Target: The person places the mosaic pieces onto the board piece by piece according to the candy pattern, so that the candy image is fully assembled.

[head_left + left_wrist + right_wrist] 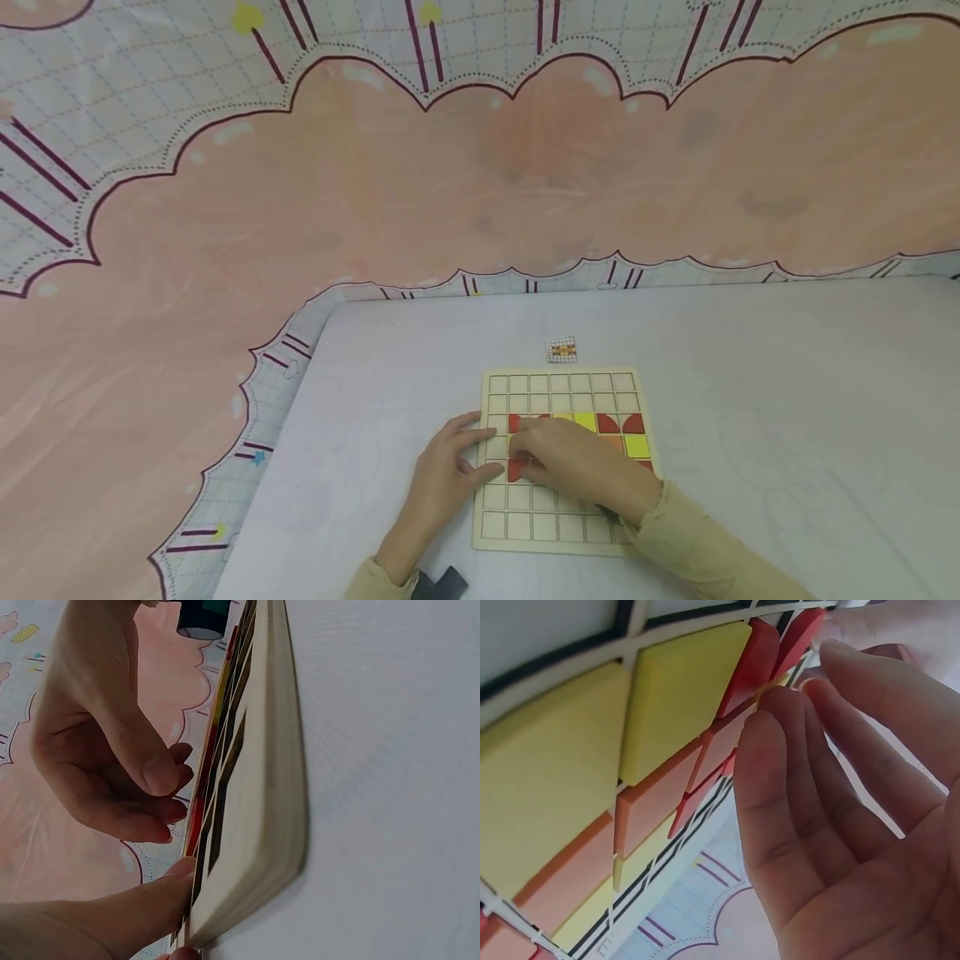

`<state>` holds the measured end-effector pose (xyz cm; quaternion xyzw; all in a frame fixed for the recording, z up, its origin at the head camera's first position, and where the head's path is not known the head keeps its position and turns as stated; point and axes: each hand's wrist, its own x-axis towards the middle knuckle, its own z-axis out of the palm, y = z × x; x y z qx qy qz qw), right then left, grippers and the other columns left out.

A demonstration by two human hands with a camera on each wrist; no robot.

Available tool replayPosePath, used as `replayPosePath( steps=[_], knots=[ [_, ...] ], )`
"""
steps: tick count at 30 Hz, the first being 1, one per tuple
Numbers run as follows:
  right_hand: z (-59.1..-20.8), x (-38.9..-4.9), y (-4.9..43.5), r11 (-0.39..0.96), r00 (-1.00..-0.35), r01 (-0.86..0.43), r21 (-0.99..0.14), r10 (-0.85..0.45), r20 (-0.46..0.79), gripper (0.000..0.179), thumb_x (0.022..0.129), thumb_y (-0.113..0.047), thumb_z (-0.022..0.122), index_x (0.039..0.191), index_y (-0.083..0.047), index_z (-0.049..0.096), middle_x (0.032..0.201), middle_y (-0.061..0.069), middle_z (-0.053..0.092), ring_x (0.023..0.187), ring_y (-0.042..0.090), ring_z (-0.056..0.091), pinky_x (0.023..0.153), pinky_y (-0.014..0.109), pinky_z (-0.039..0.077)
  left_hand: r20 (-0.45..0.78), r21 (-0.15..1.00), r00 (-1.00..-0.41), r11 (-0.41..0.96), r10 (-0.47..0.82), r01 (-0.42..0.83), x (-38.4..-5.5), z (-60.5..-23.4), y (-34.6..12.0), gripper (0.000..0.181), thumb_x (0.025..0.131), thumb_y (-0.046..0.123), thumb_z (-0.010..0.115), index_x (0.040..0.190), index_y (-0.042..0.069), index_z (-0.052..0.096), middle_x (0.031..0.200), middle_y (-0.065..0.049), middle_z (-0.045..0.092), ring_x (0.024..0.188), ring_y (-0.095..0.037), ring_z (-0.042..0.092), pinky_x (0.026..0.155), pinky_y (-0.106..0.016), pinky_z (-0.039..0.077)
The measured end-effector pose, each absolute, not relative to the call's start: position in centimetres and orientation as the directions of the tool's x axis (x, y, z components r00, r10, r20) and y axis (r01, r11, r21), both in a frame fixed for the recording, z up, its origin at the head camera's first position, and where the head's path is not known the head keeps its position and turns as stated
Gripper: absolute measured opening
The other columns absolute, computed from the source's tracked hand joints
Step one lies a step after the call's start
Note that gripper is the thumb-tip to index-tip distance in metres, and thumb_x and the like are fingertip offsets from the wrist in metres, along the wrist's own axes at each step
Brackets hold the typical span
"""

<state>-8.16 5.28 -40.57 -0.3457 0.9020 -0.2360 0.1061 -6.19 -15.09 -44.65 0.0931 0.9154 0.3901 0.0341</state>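
A wooden grid board (pixel 555 526) lies on the white table, with red, yellow and orange tiles across its middle rows. My left hand (pixel 442 471) rests at the board's left edge, its thumb (pixel 142 907) touching the rim and the fingers spread. Over the left part of the tile rows is my right hand (pixel 570 462), fingers loosely bent and tips down by a red quarter-round tile (pixel 514 472). In the right wrist view its fingers (pixel 761 772) are close to red tiles (pixel 754 664) and a yellow tile (pixel 682 690). No piece shows between them; the palm hides several tiles.
A small printed pattern card (pixel 562 350) lies just beyond the board's far edge. Yellow tiles (pixel 637 447) and red tiles (pixel 633 424) fill cells at the right side. A patterned cloth (pixel 450 192) with cloud shapes lies past the table's far and left edges.
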Motion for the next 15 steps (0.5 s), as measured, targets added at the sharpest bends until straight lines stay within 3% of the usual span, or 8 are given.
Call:
replayPosePath(
  steps=[15],
  knots=[
    [-40.3, -7.9, 7.2, 0.663, -0.752, -0.590, -0.461, -0.659, 0.015, 0.003, 0.091, -0.016, 0.070, 0.093, -0.016, 0.071, 0.089, -0.011, 0.060, 0.078, 0.005, 0.052, 0.071, 0.021, 0.053, 0.018, 0.723, -0.981, 0.675, 0.193, 0.146, -6.4, -44.7, -15.1, 0.036, 0.084, 0.016, 0.079, 0.119, 0.012, 0.071, 0.141, -0.004, 0.054, 0.064, 0.000, 0.054, 0.060, -0.016, 0.052]
  ],
)
